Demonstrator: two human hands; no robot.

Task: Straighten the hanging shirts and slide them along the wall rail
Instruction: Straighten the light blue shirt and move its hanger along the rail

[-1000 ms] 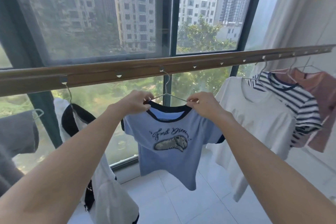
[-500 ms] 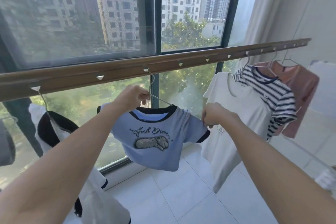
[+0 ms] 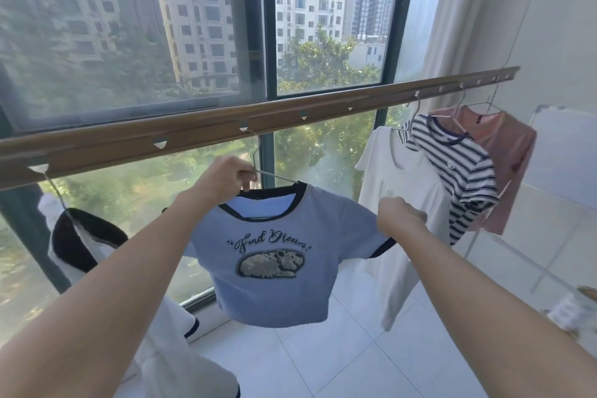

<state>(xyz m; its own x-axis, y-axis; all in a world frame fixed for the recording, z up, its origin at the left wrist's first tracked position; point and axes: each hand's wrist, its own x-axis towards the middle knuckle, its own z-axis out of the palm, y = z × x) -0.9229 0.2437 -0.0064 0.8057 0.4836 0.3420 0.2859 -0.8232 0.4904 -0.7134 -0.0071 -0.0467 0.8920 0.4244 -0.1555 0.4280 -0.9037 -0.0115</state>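
Note:
A blue shirt (image 3: 271,268) with a dark collar and an animal print hangs on a wire hanger (image 3: 274,175) hooked into the brown wall rail (image 3: 200,132). My left hand (image 3: 223,176) grips the hanger and the shirt's collar at its left shoulder. My right hand (image 3: 399,218) pinches the shirt's right shoulder near the sleeve. To the right hang a white shirt (image 3: 403,203), a striped shirt (image 3: 458,168) and a pink shirt (image 3: 507,152). A white garment with black trim (image 3: 84,242) hangs at the left.
The rail runs across a large window (image 3: 129,42) and ends near the white wall (image 3: 555,42) at the right. A white tiled floor (image 3: 323,359) lies below. A white drying rack frame (image 3: 542,178) stands at the right.
My right hand has moved from the collar out to the shirt's right shoulder. The view has shifted, so the shirts sit further right and lower in the frame.

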